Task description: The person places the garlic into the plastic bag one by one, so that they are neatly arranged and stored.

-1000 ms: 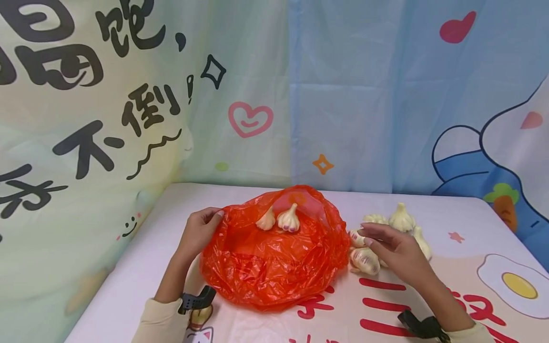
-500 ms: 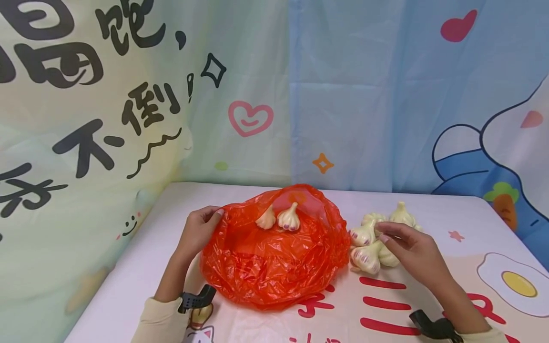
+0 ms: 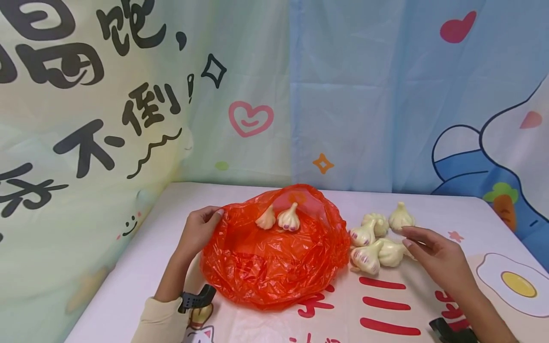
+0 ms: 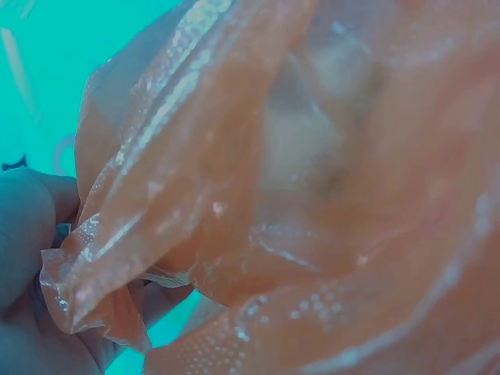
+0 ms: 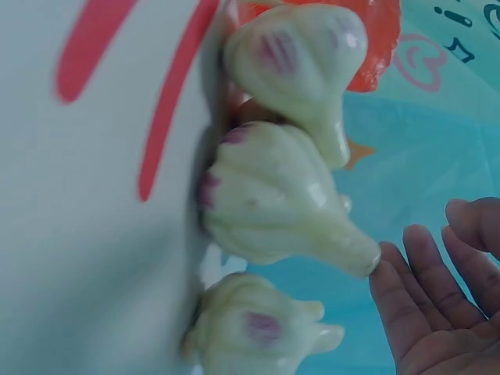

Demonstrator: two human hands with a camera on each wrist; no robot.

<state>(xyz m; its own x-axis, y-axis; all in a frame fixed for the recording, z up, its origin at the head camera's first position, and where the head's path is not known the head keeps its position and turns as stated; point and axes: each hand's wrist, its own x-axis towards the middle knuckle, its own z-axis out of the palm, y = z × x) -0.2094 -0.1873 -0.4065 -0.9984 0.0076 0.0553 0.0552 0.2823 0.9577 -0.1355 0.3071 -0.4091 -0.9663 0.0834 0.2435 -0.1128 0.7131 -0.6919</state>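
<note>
A crinkled red plastic bag (image 3: pixel 266 267) lies with its mouth spread, and two garlic bulbs (image 3: pixel 289 218) sit inside at the back. My left hand (image 3: pixel 198 232) pinches the bag's left rim between thumb and fingers; in the left wrist view bag film (image 4: pixel 211 156) fills most of the picture. Several more garlic bulbs (image 3: pixel 364 258) are clustered right of the bag. My right hand (image 3: pixel 442 259) is at that cluster's right side, fingers loosely extended and holding nothing. In the right wrist view its fingertips meet the stem of one garlic bulb (image 5: pixel 266 195); whether they touch is unclear.
The white table (image 3: pixel 201 195) carries a printed cloth with red lettering and a fried egg picture (image 3: pixel 519 285). Behind it hangs a printed curtain (image 3: pixel 343 95). A single garlic bulb (image 3: pixel 401 217) stands upright at the cluster's back.
My right hand has moved rightward from beside the bag, across the garlic cluster to its right side, uncovering the bulbs. My left hand and the bag stay put.
</note>
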